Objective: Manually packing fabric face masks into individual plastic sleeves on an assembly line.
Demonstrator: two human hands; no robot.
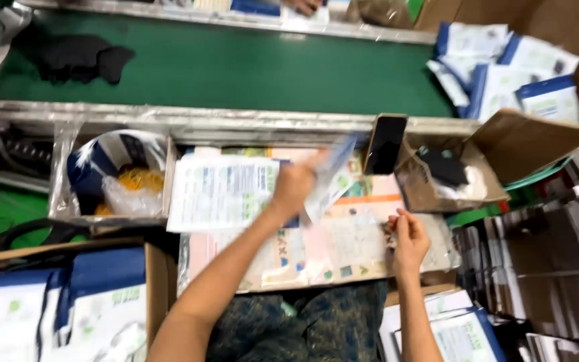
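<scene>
My left hand [294,184] is raised over the work board and grips a flat clear-and-white packet [333,175] that is blurred with motion. Just left of it lies a stack of white printed pouches [219,193]. My right hand [408,236] hovers at the right side of the board [343,251] with fingers pinched together on something small and dark; I cannot make out what it is. A dark phone [386,143] stands upright behind the board, between the two hands.
A green conveyor belt [236,67] runs across the far side, carrying dark masks [78,57]. White-and-blue pouches [504,67] fill a carton at top right. A small box with dark items [447,175], a bin with yellow bands [129,181] and cartons of pouches [68,308] surround me.
</scene>
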